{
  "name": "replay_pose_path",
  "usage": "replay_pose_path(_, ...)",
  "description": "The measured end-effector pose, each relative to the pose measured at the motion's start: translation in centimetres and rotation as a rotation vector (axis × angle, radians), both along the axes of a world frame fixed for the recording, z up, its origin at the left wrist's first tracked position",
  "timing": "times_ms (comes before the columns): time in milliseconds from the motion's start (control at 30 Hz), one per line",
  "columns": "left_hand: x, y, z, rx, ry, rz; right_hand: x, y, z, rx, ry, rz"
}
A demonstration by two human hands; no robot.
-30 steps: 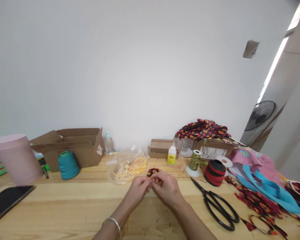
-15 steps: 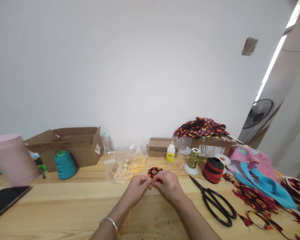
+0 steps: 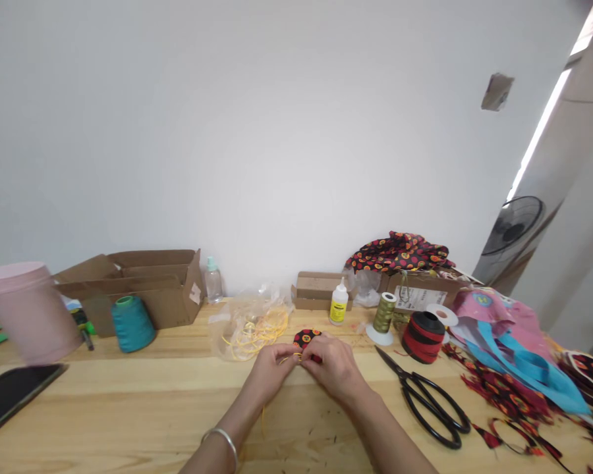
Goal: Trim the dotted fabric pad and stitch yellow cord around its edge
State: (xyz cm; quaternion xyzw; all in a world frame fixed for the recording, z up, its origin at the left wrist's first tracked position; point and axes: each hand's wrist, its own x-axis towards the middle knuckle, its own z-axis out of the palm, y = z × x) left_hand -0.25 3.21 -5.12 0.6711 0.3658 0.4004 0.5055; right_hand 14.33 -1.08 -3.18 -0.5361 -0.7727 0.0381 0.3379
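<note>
My left hand [image 3: 271, 367] and my right hand [image 3: 335, 368] meet fingertip to fingertip over the wooden table [image 3: 128, 408], both pinched on a thin yellow cord [image 3: 290, 359]. A strand of that cord trails down toward me [image 3: 263, 416] between my forearms. Just beyond my fingers lies a small round piece of black fabric with orange and red dots [image 3: 306, 338]. A silver bangle [image 3: 221, 440] is on my left wrist.
Black scissors [image 3: 427, 401] lie right of my hands. Behind them stand a red-and-black spool [image 3: 423, 337], an olive thread spool [image 3: 385, 316] and a glue bottle [image 3: 338, 306]. A bag of yellow cord [image 3: 252, 326], teal thread cone [image 3: 131, 324], cardboard box [image 3: 143, 283], pink tub [image 3: 27, 316] and phone [image 3: 12, 395] are left; fabric scraps [image 3: 508, 388] right.
My hands stay pinched together on the yellow cord and have shifted slightly; the right hand now covers more of the dotted fabric piece. The view moved a little.
</note>
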Motion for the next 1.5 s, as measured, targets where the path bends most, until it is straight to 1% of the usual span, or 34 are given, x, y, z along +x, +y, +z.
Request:
replay_pose_path(133,0.1,-0.1,-0.2,-0.023,-0.073,0.037,0.1,0.0,-0.1,-0.02,0.001,-0.053)
replay_pose_path(300,-0.1,-0.3,0.4,0.022,-0.033,0.049,-0.2,-0.2,0.0,-0.062,0.06,-0.088)
replay_pose_path(400,-0.2,-0.3,0.5,0.017,-0.025,0.006,-0.3,0.1,-0.3,-0.093,0.154,-0.108)
replay_pose_path(500,-0.1,-0.4,0.4,0.002,-0.035,-0.025,-0.3,0.7,-1.1,-0.14,0.284,-0.113)
replay_pose_path(633,0.0,-0.4,0.3,-0.051,-0.056,-0.018,-0.5,1.4,-2.1,-0.172,0.445,-0.101)
replay_pose_path(733,0.1,-0.4,0.4,-0.089,-0.068,-0.002,-1.1,1.5,-2.1,-0.179,0.557,-0.095)
replay_pose_path(800,0.1,-0.4,0.6,-0.107,-0.073,0.013,-1.5,1.2,-1.4,-0.247,0.718,-0.024)
replay_pose_path(900,0.1,-0.4,0.7,-0.114,-0.073,0.048,-1.2,0.2,0.6,-0.376,0.96,0.152)
replay_pose_path(967,0.1,-0.3,0.6,-0.115,-0.065,0.077,-0.4,-0.9,2.3,-0.383,1.06,0.279)
replay_pose_path(1000,0.2,-0.3,0.4,-0.116,-0.06,0.088,0.2,-1.5,3.2,-0.356,1.098,0.351)
replay_pose_path(1033,0.2,-0.3,0.3,-0.117,-0.055,0.097,0.8,-2.0,3.8,-0.331,1.107,0.398)
replay_pose_path(1067,0.2,-0.2,0.1,-0.114,-0.051,0.103,1.4,-2.4,4.3,-0.312,1.084,0.408)
replay_pose_path(1133,0.2,0.0,-0.2,-0.106,-0.043,0.111,2.2,-2.8,4.5,-0.273,0.998,0.337)
replay_pose_path(1200,0.2,0.1,-0.4,-0.103,-0.028,0.119,2.3,-2.6,4.0,-0.257,0.928,0.267)
replay_pose_path(1333,0.2,0.3,-0.6,-0.099,-0.013,0.127,2.0,-1.1,2.7,-0.238,0.816,0.184)
replay_pose_path(1500,0.2,0.2,-0.2,-0.111,0.009,0.134,2.0,0.0,2.6,-0.21,0.641,0.056)
